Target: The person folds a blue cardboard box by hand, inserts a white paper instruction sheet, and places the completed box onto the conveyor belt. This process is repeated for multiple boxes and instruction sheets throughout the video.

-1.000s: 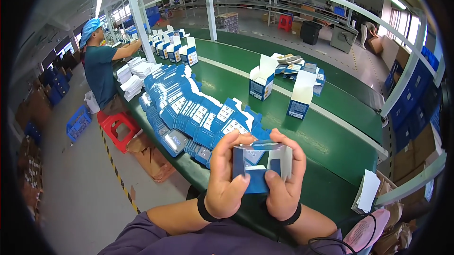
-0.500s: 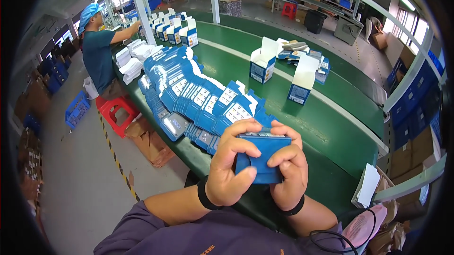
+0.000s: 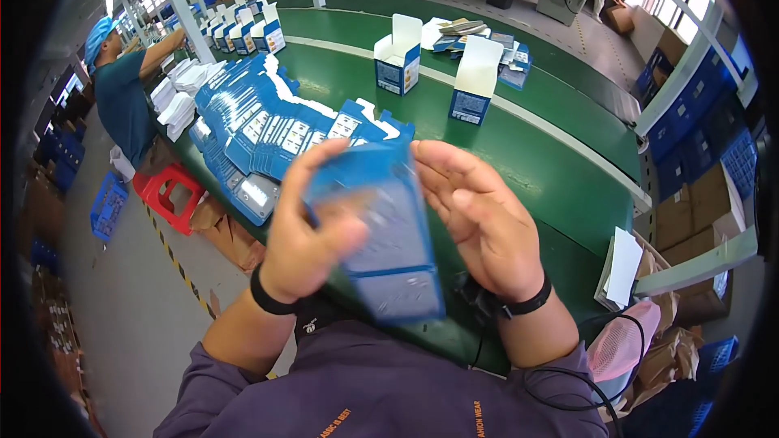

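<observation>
A blue and grey carton [image 3: 393, 235], smeared by motion, hangs tilted in front of me with its lower part pointing toward my body. My left hand [image 3: 304, 235] grips it along its left side, thumb across the face and fingers behind. Beside its right edge, my right hand [image 3: 491, 223] is open with the palm toward the carton; whether a fingertip touches its upper corner, I cannot tell. Just beyond my left hand lies a fanned row of flat blue cartons [image 3: 264, 121] on the green table [image 3: 535, 170].
Two opened blue-and-white boxes [image 3: 398, 64] [image 3: 473, 93] stand farther back, near a heap of blue packs [image 3: 507, 56]. More opened boxes [image 3: 268, 32] line the far left, where a co-worker [image 3: 122, 85] reaches over white paper stacks [image 3: 182, 89]. A red stool [image 3: 170, 194] sits left of the table.
The carton was compact between both hands; now it shows longer, tilted and held by my left hand. My right hand has opened and moved off to the right. The view has shifted.
</observation>
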{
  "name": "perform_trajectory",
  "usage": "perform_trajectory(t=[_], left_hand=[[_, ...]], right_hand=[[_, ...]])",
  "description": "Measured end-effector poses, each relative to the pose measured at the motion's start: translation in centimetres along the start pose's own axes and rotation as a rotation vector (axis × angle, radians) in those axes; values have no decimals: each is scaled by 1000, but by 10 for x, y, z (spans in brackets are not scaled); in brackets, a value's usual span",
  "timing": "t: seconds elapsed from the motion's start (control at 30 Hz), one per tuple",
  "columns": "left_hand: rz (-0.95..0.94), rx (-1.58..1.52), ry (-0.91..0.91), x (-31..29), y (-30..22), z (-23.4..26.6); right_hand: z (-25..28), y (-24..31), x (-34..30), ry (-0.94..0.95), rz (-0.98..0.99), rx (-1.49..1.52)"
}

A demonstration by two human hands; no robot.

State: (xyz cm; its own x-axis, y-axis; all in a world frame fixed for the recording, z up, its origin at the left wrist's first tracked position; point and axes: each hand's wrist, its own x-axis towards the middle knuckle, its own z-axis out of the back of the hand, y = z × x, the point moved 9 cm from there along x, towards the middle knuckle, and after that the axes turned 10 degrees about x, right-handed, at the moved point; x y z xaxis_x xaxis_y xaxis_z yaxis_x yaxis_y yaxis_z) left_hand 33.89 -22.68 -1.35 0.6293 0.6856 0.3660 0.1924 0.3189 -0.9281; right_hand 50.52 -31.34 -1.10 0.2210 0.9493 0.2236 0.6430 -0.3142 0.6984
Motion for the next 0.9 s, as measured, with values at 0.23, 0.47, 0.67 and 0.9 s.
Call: perform_trajectory(t=[0.23,0.47,0.67,0.9], left_hand=[[460,-656,33,7,38,-9],[175,289,60,-9,68,-5],[-103,1193,186,0,68,-13],[3,1344,202,8,106,-8]], right_hand=[[-10,1,-6,333,314,-1358],[220,91,50,-733,307,-1280],[304,118,79,-979,275,-1684],[149,1,85,-290,267,-1466]])
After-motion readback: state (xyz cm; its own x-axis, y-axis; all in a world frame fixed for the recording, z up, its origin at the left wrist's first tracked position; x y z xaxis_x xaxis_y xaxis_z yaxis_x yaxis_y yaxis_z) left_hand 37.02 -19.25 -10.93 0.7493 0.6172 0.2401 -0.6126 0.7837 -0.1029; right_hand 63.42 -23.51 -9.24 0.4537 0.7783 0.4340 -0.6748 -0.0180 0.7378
